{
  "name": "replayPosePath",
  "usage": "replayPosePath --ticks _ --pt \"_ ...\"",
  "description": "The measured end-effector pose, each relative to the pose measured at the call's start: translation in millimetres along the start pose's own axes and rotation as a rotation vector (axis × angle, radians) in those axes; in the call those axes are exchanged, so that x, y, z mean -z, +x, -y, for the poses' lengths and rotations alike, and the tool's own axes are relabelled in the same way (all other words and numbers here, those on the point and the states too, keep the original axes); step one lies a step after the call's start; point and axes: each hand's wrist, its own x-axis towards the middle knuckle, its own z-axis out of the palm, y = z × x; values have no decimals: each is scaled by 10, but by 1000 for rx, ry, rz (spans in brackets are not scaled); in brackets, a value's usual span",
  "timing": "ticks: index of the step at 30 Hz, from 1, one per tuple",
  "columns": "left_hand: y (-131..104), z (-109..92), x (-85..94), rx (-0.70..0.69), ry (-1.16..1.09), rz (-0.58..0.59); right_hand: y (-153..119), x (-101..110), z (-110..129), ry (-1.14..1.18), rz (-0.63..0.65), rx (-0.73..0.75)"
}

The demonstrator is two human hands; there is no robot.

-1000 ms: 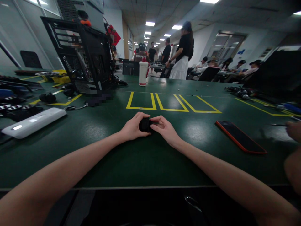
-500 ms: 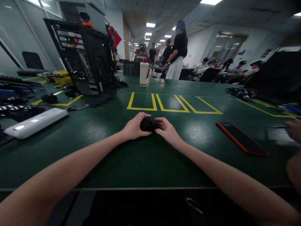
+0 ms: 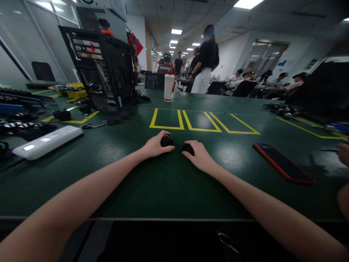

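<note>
My left hand (image 3: 157,144) is curled round a small, rounded black object (image 3: 166,141), thumb below and fingers above, just over the green tabletop. Its exact kind cannot be made out. To the right, a short gap away, my right hand (image 3: 198,154) has its thumb and fingers bent round a small dark piece (image 3: 188,148). That piece is largely covered by the fingers, and its shape blends into the dark table. The two hands are apart, near the middle of the green table (image 3: 174,185).
Yellow tape outlines (image 3: 167,127) lie beyond my hands. A phone with an orange edge (image 3: 283,162) is at right, near another person's hand (image 3: 343,154). At left are a white power strip (image 3: 49,142) and an open black computer case (image 3: 109,69). A white bottle (image 3: 168,87) stands behind.
My hands have moved apart, and the black things between them have separated: one stays in my left hand, a dark piece is with my right. The view has shifted slightly.
</note>
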Motion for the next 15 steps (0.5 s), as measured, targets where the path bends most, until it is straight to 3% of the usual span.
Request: replayPosePath --ticks 4,8,15 --pt "-15 -9 -6 24 -5 36 29 43 -118 -32 -40 -28" --pt "-145 -96 16 38 15 63 -82 106 -44 -72 -28 2" --pt "-807 -422 128 66 43 103 -571 158 439 -33 67 73"
